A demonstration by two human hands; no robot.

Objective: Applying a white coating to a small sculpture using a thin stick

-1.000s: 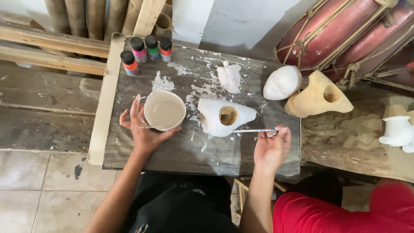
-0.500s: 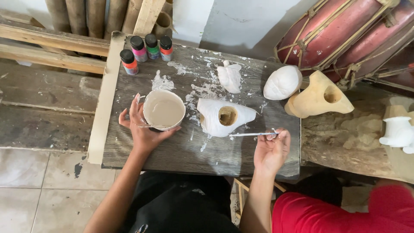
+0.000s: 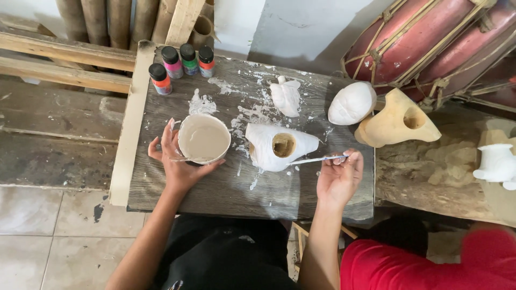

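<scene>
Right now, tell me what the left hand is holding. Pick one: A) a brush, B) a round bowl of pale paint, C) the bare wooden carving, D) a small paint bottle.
B: the left hand cups the bowl of pale paint, while the right hand has the brush.

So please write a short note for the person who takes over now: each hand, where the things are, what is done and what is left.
Left hand: holds the bowl of white paint on the wooden board.
Right hand: pinches a thin brush, tip at the white-coated carving with a round hole.
Done: this carving looks mostly white; two more white pieces lie behind it.
Left: the tan carving to the right is unpainted; the four paint bottles are capped.
</scene>
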